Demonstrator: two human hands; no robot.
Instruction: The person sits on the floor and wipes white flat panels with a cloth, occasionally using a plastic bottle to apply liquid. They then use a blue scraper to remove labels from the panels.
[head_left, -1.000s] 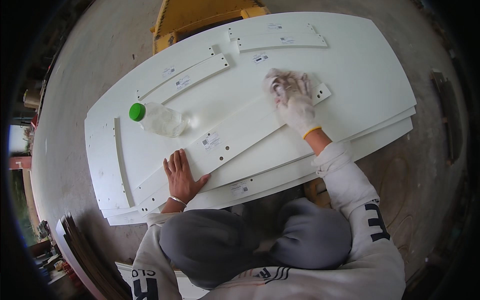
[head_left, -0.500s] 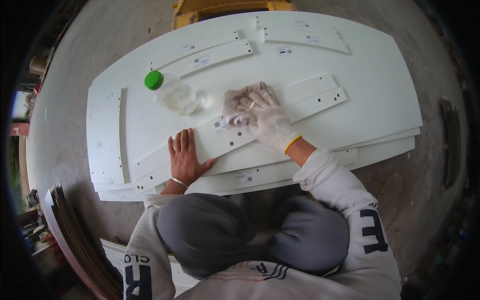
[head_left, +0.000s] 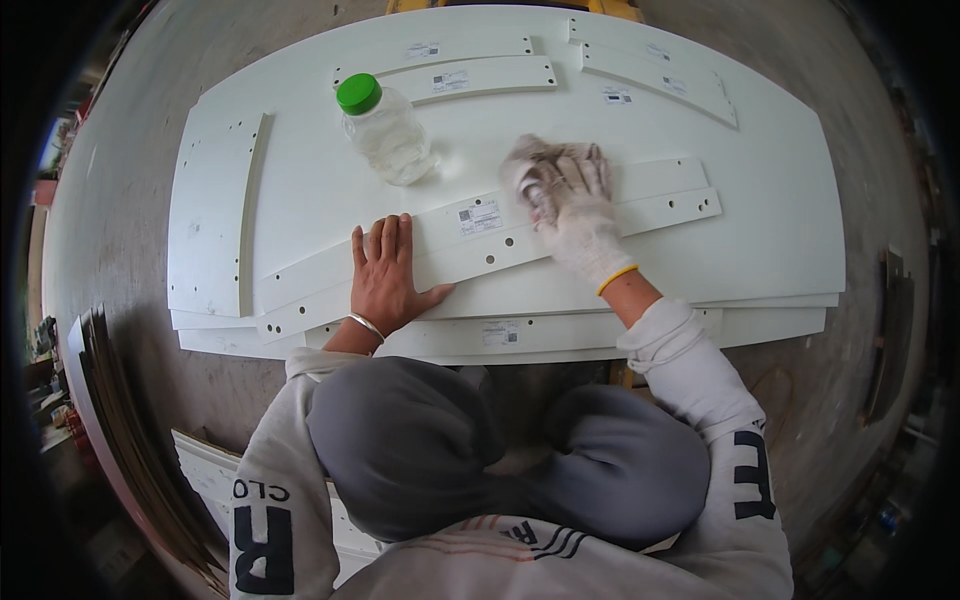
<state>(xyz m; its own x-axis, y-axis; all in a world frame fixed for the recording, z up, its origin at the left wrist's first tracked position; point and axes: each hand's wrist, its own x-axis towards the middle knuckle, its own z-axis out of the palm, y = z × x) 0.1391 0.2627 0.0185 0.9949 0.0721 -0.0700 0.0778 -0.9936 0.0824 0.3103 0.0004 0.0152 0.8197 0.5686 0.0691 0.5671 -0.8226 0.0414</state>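
My left hand (head_left: pixel 388 275) is bare and lies flat across a long white panel (head_left: pixel 440 265), fingers stretched and thumb apart. The panel has drilled holes and a stepped surface, and a paper label (head_left: pixel 480 216) is stuck near its middle. My right hand (head_left: pixel 582 235), in a white knit glove with a yellow cuff edge, presses a crumpled greyish rag (head_left: pixel 530 165) against the panel, right of the label. Motion blurs the rag slightly. Beyond my left hand, a clear plastic jar (head_left: pixel 392 145) with a green lid (head_left: pixel 359 93) contains clear liquid.
Large white curved boards (head_left: pixel 760 235) are stacked under everything. Labelled curved strips (head_left: pixel 485 80) rest at the far side, with more strips (head_left: pixel 660 85) at the far right. Another drilled panel (head_left: pixel 212 220) lies at the left. Thin boards (head_left: pixel 130 420) lean at the lower left.
The rag under my gloved hand has shifted slightly right and away, uncovering a hole by the label. My left hand stays in place on the panel. The whole view has shifted a little.
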